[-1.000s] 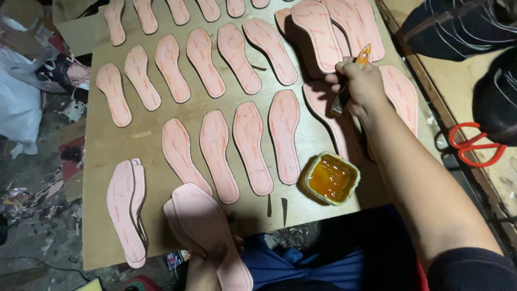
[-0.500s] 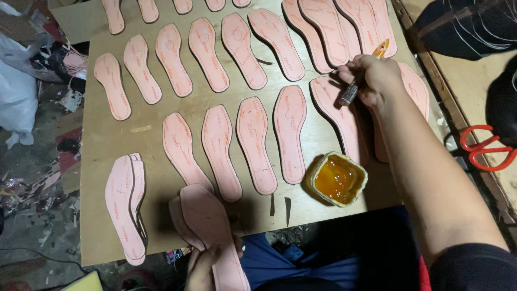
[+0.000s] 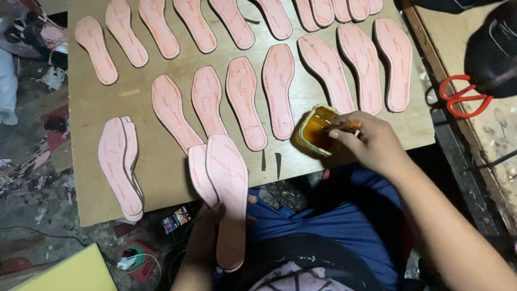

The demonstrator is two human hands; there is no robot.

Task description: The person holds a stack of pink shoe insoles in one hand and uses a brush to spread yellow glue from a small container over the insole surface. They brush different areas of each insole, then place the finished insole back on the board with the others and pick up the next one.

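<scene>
The right hand [image 3: 371, 143] sits at about four o'clock on the board, its fingers pinched narrow round the orange handle of a brush [image 3: 344, 126] whose tip dips into a small tin of glue [image 3: 315, 129]; the tin is dented and roundish, and the glue inside is amber, thick and glossy. At six o'clock the left hand [image 3: 207, 234] grips a small stack of insoles [image 3: 226, 188] from below, fingers curled under the heel end, thumb just showing at the right edge; the stack fans slightly, toe ends lying over the near edge of the board. The plywood board [image 3: 156, 167] is flat, matt and tan, with two dark slots by its near edge. Pale pink insoles [image 3: 245, 102], thin, smooth-faced and elongated with rounded toes, lie across it in rows from nine to two o'clock, most apart, some just overlapping. A second small pile [image 3: 119, 167] rests at eight o'clock. Red-handled scissors [image 3: 460, 97] lie at three o'clock on a worn, dusty bench.
</scene>
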